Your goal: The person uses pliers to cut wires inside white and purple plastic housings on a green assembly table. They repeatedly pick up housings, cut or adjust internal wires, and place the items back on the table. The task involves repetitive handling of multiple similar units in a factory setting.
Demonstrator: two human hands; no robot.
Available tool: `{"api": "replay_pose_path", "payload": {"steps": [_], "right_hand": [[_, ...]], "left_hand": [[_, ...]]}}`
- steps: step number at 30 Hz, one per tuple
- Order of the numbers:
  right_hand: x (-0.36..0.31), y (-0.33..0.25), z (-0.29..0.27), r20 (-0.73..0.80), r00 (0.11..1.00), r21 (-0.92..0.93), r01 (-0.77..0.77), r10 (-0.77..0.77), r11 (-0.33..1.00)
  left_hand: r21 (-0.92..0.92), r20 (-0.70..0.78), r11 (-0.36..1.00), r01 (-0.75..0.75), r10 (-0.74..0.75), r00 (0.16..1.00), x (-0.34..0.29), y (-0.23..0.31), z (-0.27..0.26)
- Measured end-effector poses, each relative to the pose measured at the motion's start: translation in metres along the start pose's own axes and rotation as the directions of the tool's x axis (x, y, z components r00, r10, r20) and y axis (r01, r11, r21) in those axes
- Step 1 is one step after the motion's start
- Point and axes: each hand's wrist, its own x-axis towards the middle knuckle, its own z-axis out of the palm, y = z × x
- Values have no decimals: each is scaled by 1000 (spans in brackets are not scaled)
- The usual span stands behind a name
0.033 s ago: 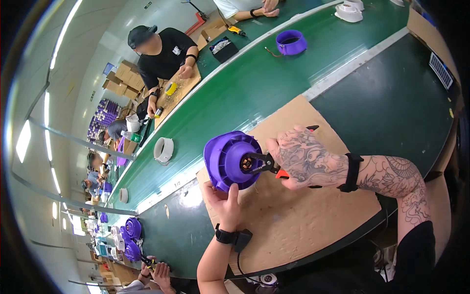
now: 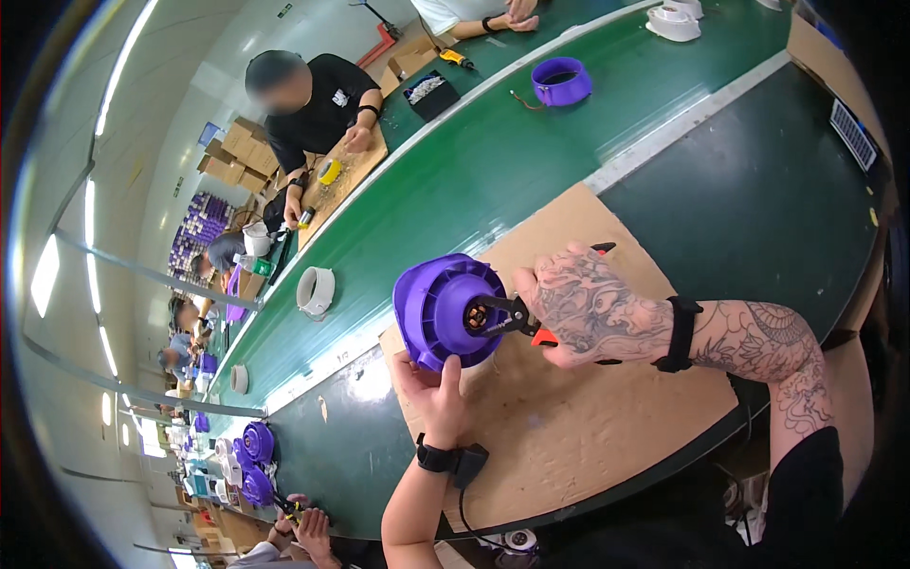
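My left hand is closed around the lower edge of a purple round plastic housing, tilted with its ribbed, stepped side toward my right. A dark and copper-coloured part shows in the housing's central hole. In my right fist are black-jawed pliers with red-orange and black handles. The jaws reach into the hole at the housing's middle; what they grip there, if anything, is too small to tell. Both hands are above a brown cardboard sheet.
Beyond the cardboard runs a green conveyor belt carrying a purple ring and a white ring. Purple housings stand at the left, near a neighbour's hands. Across the belt sits a person in black. A cardboard box is far right.
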Motion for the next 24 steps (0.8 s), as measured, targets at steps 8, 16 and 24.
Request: {"api": "replay_pose_path", "payload": {"steps": [8,16,24], "right_hand": [[-3,-1,-3,1,1000,-146,18,-18,989],[-3,-4,-6,119,992,-54,-40,46,998],[-10,0,7,139,990,229,-65,33,971]], "left_hand": [[42,66,997,-64,61,996,-2,1,1],[97,64,988,-120,114,991,-3,7,1],[270,28,940,-206,206,978,-1,23,15]]}}
